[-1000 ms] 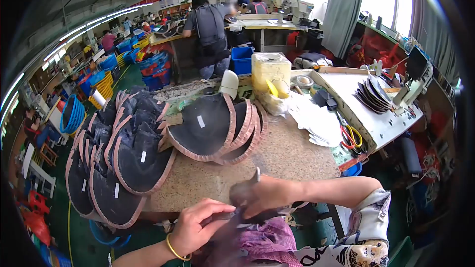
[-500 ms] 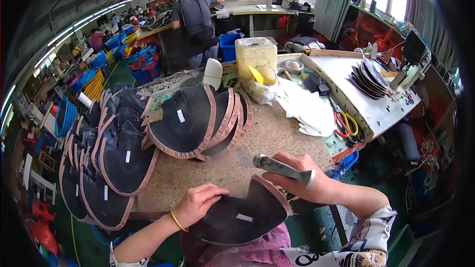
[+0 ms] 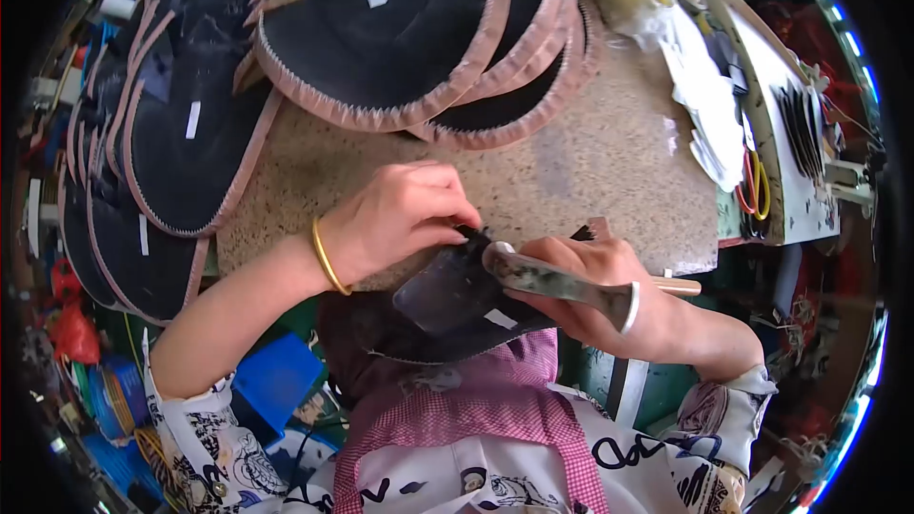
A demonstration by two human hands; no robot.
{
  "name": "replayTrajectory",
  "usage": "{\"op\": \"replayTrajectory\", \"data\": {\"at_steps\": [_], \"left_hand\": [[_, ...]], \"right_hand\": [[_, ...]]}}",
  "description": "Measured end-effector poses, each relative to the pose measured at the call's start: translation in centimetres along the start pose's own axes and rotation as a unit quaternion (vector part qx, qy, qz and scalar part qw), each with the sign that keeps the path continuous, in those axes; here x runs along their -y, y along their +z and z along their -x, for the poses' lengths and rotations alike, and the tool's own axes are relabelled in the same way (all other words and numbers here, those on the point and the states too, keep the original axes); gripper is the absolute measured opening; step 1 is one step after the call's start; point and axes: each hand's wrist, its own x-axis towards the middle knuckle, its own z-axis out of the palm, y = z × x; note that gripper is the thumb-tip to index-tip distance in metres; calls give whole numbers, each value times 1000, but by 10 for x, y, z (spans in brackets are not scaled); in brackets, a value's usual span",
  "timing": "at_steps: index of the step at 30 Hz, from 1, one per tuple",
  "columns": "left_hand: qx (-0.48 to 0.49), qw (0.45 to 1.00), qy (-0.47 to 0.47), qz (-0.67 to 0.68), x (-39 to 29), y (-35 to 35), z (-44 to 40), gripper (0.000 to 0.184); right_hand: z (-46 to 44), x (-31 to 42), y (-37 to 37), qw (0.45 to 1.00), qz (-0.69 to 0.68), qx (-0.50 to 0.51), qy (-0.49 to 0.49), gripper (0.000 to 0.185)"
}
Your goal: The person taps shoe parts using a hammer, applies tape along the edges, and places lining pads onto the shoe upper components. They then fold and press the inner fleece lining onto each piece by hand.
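**Head view: both hands gathered at one edge of the dark piece**

Places are given relative to the speckled board [image 3: 628, 167]. The dark piece [image 3: 440, 300] spans the board's near edge and hangs over the apron [image 3: 447, 409]. Compared with half a second ago, the view has tipped downward and the hands have drawn closer together along the piece's far edge. The left hand [image 3: 405, 214] has thumb and fingers pinched onto that edge. The right hand [image 3: 609, 290] is curled around the hammer [image 3: 562, 284]; whether its fingertips also grip the piece cannot be told. With the hammer's head above the piece, the work appears to be edge handling rather than striking. Rimmed pieces [image 3: 381, 57] lie on the board's far part.
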Motion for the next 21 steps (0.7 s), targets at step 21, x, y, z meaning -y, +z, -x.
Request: {"op": "replayTrajectory", "data": {"at_steps": [21], "left_hand": [[-86, 981, 157, -80, 16, 12, 11, 17]], "right_hand": [[-36, 3, -19, 984, -14, 110, 139, 23]]}}
